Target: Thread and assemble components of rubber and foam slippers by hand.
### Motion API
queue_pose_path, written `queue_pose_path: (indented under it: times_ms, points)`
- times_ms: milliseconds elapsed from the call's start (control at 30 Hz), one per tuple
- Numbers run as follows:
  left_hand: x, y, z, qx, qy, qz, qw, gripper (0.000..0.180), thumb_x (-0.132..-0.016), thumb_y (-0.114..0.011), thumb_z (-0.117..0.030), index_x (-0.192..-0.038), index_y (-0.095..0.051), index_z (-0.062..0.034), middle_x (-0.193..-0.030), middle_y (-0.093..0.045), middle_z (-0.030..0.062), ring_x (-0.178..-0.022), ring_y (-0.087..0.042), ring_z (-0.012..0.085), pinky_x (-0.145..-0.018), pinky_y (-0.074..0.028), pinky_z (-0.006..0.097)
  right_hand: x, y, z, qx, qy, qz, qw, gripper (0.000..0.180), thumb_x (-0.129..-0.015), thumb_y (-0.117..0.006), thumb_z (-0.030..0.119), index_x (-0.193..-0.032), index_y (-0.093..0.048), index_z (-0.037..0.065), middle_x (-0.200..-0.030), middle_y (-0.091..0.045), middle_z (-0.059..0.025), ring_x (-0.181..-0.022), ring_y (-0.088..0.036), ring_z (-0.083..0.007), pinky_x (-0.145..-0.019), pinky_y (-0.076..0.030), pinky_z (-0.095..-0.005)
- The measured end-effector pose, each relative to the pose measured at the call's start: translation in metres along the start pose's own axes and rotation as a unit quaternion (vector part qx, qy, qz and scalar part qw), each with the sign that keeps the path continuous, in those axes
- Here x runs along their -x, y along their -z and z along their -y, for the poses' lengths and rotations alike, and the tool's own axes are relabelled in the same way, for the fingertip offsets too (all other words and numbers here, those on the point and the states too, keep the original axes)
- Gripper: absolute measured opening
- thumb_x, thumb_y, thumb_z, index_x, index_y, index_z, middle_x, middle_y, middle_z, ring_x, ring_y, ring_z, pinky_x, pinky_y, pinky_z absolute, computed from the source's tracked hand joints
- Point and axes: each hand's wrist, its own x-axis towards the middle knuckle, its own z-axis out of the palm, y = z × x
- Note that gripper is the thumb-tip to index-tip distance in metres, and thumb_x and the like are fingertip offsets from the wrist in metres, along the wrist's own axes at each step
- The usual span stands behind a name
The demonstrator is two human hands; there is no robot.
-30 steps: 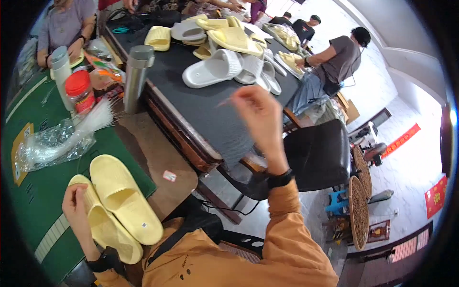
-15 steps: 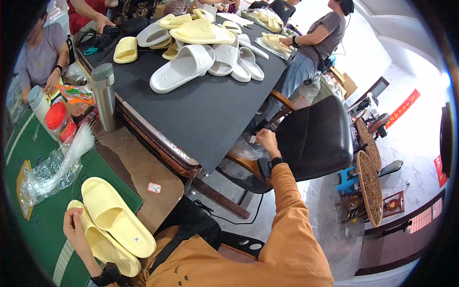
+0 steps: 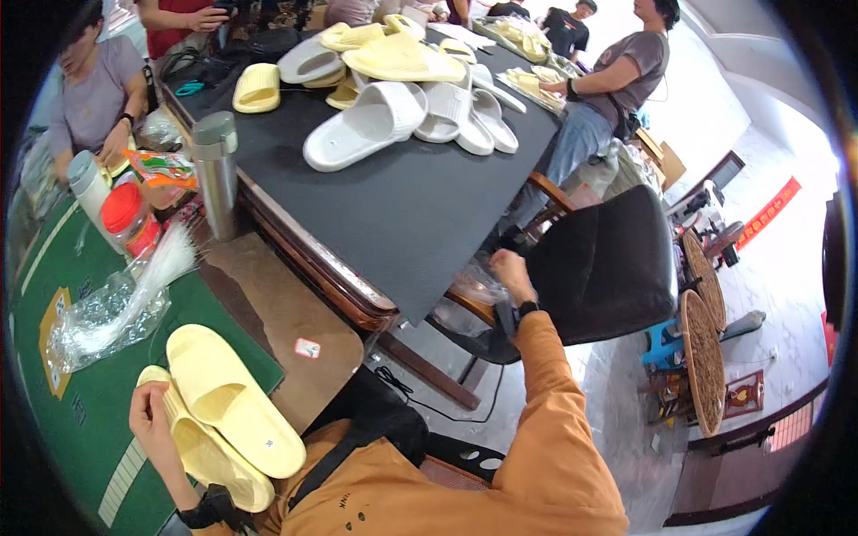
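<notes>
A pair of yellow slide slippers (image 3: pixel 237 380) lies side by side at the lower left, soles down, one overlapping the other. My left hand (image 3: pixel 154 418) is at the outer edge of the left slipper (image 3: pixel 207 451), fingers bent and closed on its strap side; the fingertips are partly hidden. My right hand (image 3: pixel 512 273) is stretched out beside the black chair, above clear plastic bags (image 3: pixel 475 290). Its fingers are curled together and slightly blurred, and what they hold, if anything, cannot be made out.
A black table (image 3: pixel 357 228) carries a heap of grey slippers (image 3: pixel 362 129) and yellow slippers (image 3: pixel 407 58). A steel flask (image 3: pixel 216 179), red-lidded jar (image 3: pixel 130 214) and bundle of white plastic strands (image 3: pixel 165 263) stand or lie left. A black chair (image 3: pixel 599 268) is right. Other people work around the table.
The whole view has shifted slightly, moving the table and slippers rightward in the picture. My right hand has dipped a little beside the chair. My left hand stays at the slippers.
</notes>
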Motion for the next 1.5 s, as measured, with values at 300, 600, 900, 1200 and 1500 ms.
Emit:
queue_pose_path:
  times_ms: [300,600,900,1200,1500]
  points:
    - [0.002,-0.013,-0.009,0.015,0.011,-0.028,0.999,0.012,-0.095,-0.061,-0.005,-0.097,-0.071,0.0,-0.082,-0.067,-0.0012,-0.069,-0.052,0.0043,-0.061,-0.042,0.021,0.043,0.11,0.178,-0.277,0.144,-0.183,0.932,0.015,-0.103,-0.054,0.012,-0.105,-0.066,0.004,-0.075,-0.057,0.001,-0.059,-0.045,-0.0036,-0.053,-0.036,-0.0208]
    - [0.011,-0.008,-0.015,0.054,0.041,-0.065,0.996,0.016,-0.097,-0.06,-0.009,-0.101,-0.074,-0.0027,-0.069,-0.055,-0.007,-0.059,-0.039,0.0009,-0.051,-0.03,0.021,0.174,0.102,0.405,-0.294,0.457,0.134,0.828,0.017,-0.082,-0.064,-0.009,-0.093,-0.071,0.002,-0.085,-0.068,-0.0092,-0.069,-0.068,-0.0158,-0.059,-0.052,-0.0259]
    - [0.007,-0.006,-0.031,0.117,0.011,-0.052,0.992,0.03,-0.102,-0.051,-0.014,-0.127,-0.065,-0.0083,-0.09,-0.061,-0.003,-0.071,-0.045,0.0021,-0.062,-0.036,0.02,0.253,-0.023,0.486,-0.337,0.484,0.272,0.761,0.046,-0.092,-0.065,0.01,-0.134,-0.049,0.0,-0.114,-0.065,-0.0232,-0.08,-0.071,-0.0336,-0.07,-0.056,-0.0425]
    - [0.009,0.0,-0.032,0.166,-0.009,-0.034,0.985,0.038,-0.105,-0.043,-0.022,-0.136,-0.058,-0.0068,-0.117,-0.064,0.0046,-0.101,-0.056,0.0111,-0.089,-0.044,0.026,0.256,-0.041,0.49,-0.257,0.508,0.291,0.769,0.051,-0.091,-0.065,0.01,-0.136,-0.045,-0.002,-0.117,-0.063,-0.0267,-0.078,-0.069,-0.0387,-0.069,-0.056,-0.0438]
    - [0.011,0.0,-0.025,0.182,-0.106,-0.032,0.977,0.045,-0.104,-0.037,-0.027,-0.138,-0.054,-0.0022,-0.145,-0.053,0.0122,-0.13,-0.051,0.0224,-0.109,-0.036,0.037,0.258,-0.038,0.51,-0.355,0.379,0.413,0.748,0.039,-0.091,-0.063,0.008,-0.128,-0.053,0.0,-0.087,-0.069,-0.0191,-0.075,-0.068,-0.0391,-0.065,-0.055,-0.0411]
